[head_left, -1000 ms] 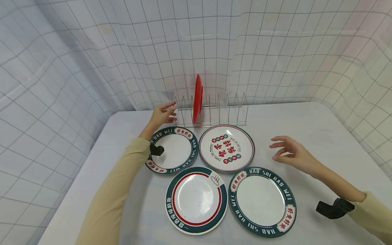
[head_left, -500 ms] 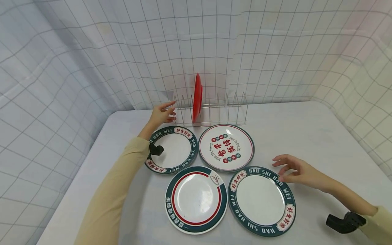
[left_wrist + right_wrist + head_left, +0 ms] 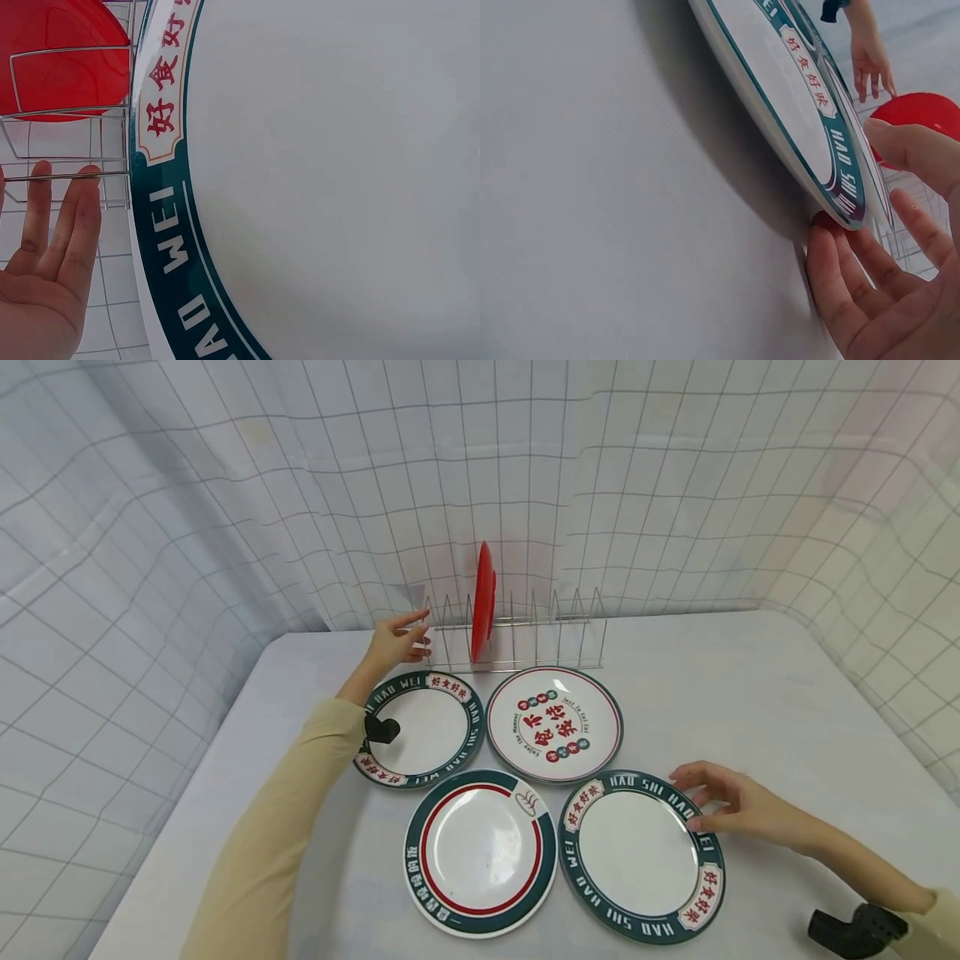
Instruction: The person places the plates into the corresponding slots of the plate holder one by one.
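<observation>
My left hand (image 3: 393,642) is at the left end of the wire dish rack (image 3: 558,662); in the left wrist view its straight fingers (image 3: 81,225) touch an end wire. Upright in the rack stands a red plate (image 3: 483,602). My right hand (image 3: 750,810) is at the right edge of the front right plate (image 3: 637,852), which is white with a green lettered rim. In the right wrist view, fingertips (image 3: 825,232) meet the rim from below, while the thumb (image 3: 900,142) stands apart above it. That plate lies flat on the table.
Flat on the white cloth (image 3: 810,693) lie three more plates: a green-rimmed one (image 3: 427,731) under my left forearm, a white one with red characters (image 3: 555,768), and one with a red ring (image 3: 480,852). Checked curtains (image 3: 675,485) hang behind and at the sides.
My right hand has come down and toward me, from beside the plates to the edge of the front right plate. The left hand has stayed at the rack.
</observation>
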`<action>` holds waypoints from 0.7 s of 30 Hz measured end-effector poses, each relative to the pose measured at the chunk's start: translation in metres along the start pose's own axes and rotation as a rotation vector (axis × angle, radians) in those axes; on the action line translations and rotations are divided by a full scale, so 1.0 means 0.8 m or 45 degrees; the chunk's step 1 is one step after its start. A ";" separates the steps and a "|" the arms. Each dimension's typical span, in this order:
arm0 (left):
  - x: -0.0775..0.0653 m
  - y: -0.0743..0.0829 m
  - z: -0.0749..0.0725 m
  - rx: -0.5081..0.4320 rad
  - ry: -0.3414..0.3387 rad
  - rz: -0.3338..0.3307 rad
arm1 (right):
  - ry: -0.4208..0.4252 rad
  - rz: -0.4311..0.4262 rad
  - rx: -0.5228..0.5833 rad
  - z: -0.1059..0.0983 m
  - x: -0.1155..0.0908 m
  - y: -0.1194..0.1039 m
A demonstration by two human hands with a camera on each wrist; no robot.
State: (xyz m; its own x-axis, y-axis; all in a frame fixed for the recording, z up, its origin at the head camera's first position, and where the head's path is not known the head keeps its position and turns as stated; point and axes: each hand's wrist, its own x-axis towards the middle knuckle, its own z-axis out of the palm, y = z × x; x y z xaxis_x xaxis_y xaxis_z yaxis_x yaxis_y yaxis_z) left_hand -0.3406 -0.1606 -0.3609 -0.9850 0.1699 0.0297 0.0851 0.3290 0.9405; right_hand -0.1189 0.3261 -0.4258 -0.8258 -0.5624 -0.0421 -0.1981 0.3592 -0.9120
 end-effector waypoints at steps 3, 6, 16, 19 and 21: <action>-0.009 0.013 0.002 -0.003 -0.005 -0.020 | -0.032 -0.023 0.030 0.002 0.000 0.001; -0.013 0.018 0.002 0.015 -0.006 -0.033 | -0.047 -0.042 0.032 0.004 0.001 0.003; 0.006 -0.012 0.000 0.034 0.007 0.004 | -0.066 -0.021 -0.076 0.010 0.003 0.002; 0.008 -0.016 0.000 0.041 0.013 0.016 | -0.055 -0.029 -0.086 0.011 0.002 0.003; 0.008 -0.016 0.000 0.045 0.017 0.019 | -0.047 -0.038 -0.064 0.011 0.001 0.003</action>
State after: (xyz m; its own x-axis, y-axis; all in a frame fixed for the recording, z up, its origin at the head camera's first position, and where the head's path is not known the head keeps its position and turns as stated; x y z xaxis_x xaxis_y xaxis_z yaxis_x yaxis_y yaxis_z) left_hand -0.3484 -0.1641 -0.3729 -0.9855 0.1627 0.0486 0.1050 0.3590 0.9274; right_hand -0.1154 0.3201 -0.4313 -0.7991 -0.6004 -0.0309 -0.2497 0.3782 -0.8914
